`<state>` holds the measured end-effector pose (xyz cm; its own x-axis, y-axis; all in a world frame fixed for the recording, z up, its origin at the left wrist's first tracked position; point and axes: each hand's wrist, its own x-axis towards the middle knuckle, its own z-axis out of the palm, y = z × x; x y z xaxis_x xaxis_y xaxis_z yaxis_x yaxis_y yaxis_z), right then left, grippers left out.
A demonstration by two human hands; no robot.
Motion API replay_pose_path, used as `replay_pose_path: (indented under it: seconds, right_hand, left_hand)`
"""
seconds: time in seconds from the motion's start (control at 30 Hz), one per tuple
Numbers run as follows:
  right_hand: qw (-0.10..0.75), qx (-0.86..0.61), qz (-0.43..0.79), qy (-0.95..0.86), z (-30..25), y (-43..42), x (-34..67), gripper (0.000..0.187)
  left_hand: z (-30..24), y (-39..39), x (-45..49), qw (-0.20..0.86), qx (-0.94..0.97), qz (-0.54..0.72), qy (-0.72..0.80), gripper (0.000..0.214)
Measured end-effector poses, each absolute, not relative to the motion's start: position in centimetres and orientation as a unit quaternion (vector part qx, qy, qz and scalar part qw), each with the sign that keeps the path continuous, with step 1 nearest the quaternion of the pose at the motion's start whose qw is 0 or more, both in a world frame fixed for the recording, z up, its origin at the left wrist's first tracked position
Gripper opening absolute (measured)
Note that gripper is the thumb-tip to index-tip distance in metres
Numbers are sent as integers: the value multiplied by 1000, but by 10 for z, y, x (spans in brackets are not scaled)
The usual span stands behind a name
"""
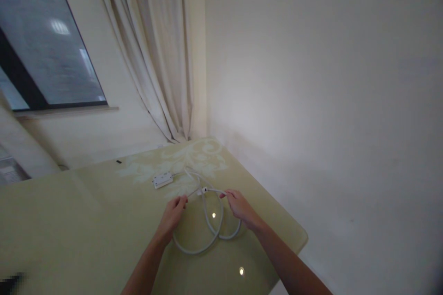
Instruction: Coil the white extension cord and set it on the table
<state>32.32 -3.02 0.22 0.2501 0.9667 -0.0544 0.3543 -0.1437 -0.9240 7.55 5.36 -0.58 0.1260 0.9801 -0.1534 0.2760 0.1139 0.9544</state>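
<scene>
A white cable point(195, 252) lies in loose loops on the table. My left hand point(175, 209) is closed, thumb and fingers pinching one stretch of it. Opposite, my right hand point(237, 203) pinches another stretch of the same cable. Between the two hands sits a small white connector piece point(202, 191) on the cable, with a dark spot on its end. Farther back, a white power strip point(162, 179) rests on the table, and a stretch of cable runs from its right end. My palms hide parts of the loops.
The glossy yellow-green table point(86, 226) has a pale floral pattern and ends at a rounded right corner. A small black object point(119, 162) lies near its back edge. Behind stand a curtain point(159, 55), a window point(65, 41) and a white wall point(311, 78) on the right.
</scene>
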Motion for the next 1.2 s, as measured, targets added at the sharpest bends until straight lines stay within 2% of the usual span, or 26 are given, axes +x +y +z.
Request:
replay_pose_path:
  seconds: [0.13,0.3,0.37,0.5,0.63,0.8,0.9,1.03,1.2]
  right_hand:
    - [367,-689,324,-534,11,-27,320,41]
    - [355,-690,337,-534,16,-27,317,43]
    - [363,-687,334,-533,17,-26,315,42]
    - [439,-680,296,-507,19,-24,312,42]
    - [473,-663,287,-505,23,-20,310,41]
    - [458,-639,264,-559,29,-4,304,40]
    - [416,-641,341,-547,29,12,302,39]
    - [315,-628,425,-570,22,34,299,36]
    - [291,-606,395,-626,13,46,289,31]
  left_hand:
    - [-5,51,76,527,531,390,537,83]
    - [-7,50,78,530,520,416,525,90]
    - [-10,50,79,527,530,415,519,90]
    - [-16,50,76,500,554,410,524,89]
    - [-18,54,68,456,585,406,534,77]
    - [-11,54,68,443,621,393,514,61]
    - [-9,51,69,452,622,388,508,61]
    - [-16,49,71,482,593,383,519,61]
    - [-20,49,77,566,531,403,485,34]
